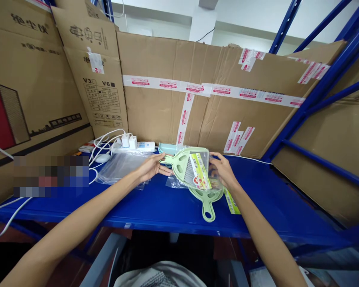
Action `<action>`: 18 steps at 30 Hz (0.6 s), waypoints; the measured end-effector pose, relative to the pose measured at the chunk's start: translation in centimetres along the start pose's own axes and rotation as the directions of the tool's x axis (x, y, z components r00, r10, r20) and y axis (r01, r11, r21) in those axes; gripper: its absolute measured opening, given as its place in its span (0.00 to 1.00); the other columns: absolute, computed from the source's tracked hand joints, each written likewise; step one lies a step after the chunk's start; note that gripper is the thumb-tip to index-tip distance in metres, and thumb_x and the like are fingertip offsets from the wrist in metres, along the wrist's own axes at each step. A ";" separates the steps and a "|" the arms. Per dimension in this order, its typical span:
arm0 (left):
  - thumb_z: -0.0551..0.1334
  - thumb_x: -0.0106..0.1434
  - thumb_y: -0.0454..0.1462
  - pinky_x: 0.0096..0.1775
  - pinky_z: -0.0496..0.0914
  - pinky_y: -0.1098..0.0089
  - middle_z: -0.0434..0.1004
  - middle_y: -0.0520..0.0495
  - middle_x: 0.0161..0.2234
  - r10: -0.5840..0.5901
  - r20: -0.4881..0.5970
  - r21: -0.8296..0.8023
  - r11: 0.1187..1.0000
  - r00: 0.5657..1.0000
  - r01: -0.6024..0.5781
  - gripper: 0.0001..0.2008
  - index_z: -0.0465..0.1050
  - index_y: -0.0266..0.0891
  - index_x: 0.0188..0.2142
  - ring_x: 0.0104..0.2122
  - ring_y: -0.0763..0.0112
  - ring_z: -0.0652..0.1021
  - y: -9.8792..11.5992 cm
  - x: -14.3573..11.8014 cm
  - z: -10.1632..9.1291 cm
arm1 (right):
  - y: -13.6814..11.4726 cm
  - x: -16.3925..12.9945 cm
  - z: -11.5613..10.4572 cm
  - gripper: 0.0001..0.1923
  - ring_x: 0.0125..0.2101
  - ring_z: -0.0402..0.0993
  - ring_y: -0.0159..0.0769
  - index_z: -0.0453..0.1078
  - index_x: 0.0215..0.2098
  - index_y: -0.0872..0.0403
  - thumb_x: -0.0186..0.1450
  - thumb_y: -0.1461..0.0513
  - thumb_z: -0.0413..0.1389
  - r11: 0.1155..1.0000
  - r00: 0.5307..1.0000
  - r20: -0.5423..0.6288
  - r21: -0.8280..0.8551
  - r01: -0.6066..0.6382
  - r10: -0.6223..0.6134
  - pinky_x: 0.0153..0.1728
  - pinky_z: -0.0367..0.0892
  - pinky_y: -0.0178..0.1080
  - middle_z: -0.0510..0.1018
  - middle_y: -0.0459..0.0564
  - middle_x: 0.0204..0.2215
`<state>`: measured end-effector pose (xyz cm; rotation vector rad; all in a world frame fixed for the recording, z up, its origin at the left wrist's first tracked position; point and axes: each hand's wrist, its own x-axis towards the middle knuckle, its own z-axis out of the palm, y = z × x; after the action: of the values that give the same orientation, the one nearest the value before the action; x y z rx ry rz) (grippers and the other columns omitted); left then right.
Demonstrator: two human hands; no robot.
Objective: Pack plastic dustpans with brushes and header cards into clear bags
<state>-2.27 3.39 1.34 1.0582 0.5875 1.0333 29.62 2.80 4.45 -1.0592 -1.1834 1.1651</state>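
Observation:
A light green dustpan (183, 166) with grey brush bristles is held up above the blue table. My left hand (151, 168) grips its handle between thumb and fingers. At its wide end my right hand (222, 169) is closed on the edge of a clear plastic bag (215, 184) around it. A yellow-green printed card (200, 171) lies across the bristles. Beneath it, a second green dustpan (208, 205) rests on the table, its handle with a hole pointing toward me. Another yellow-green card (231, 201) lies beside that one, partly hidden by my right forearm.
Flat clear plastic bags (116, 169) lie left of my left hand. Behind them is a white power strip (145, 146) with plugs and loose cables. A light blue-green item (166, 148) sits at the back. Taped cardboard (155, 111) walls the blue table (257, 187).

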 end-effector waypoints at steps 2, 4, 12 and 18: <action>0.58 0.77 0.39 0.35 0.85 0.58 0.85 0.30 0.46 -0.014 -0.016 0.006 1.000 1.000 0.015 0.16 0.75 0.30 0.55 0.32 0.51 0.88 0.0 0.0 0.0 | 0.0 -0.1 0.0 0.18 0.18 0.74 0.32 0.74 0.45 0.51 0.57 0.57 0.68 0.998 0.999 -0.006 -0.040 0.045 -0.045 0.11 0.59 0.30 0.82 0.44 0.29; 0.57 0.78 0.39 0.35 0.85 0.57 0.85 0.30 0.44 -0.020 -0.025 0.009 1.000 0.999 0.020 0.16 0.75 0.29 0.55 0.31 0.51 0.88 -0.1 0.0 0.1 | -0.2 0.0 -0.1 0.15 0.18 0.73 0.31 0.75 0.42 0.52 0.59 0.55 0.66 1.000 0.999 0.021 -0.002 0.026 -0.026 0.12 0.58 0.30 0.81 0.45 0.28; 0.57 0.78 0.39 0.34 0.85 0.61 0.86 0.31 0.42 0.030 -0.066 -0.020 0.999 0.997 -0.031 0.16 0.75 0.29 0.57 0.31 0.53 0.88 0.3 0.0 0.1 | -0.6 -0.3 -0.3 0.20 0.22 0.78 0.34 0.68 0.49 0.49 0.62 0.53 0.65 0.995 0.998 0.042 0.087 0.046 -0.050 0.16 0.66 0.32 0.82 0.47 0.36; 0.55 0.78 0.38 0.32 0.84 0.60 0.85 0.29 0.44 0.058 -0.162 -0.056 0.996 0.985 -0.068 0.16 0.75 0.28 0.55 0.31 0.51 0.88 0.6 0.3 -0.2 | -0.1 -1.2 0.6 0.22 0.34 0.80 0.36 0.70 0.47 0.46 0.58 0.56 0.71 0.952 0.945 0.131 -0.029 0.306 -0.300 0.23 0.76 0.35 0.76 0.49 0.54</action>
<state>-2.59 3.82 1.80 0.9509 0.6513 1.1920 29.00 1.60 4.50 -0.8130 -1.4247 0.9749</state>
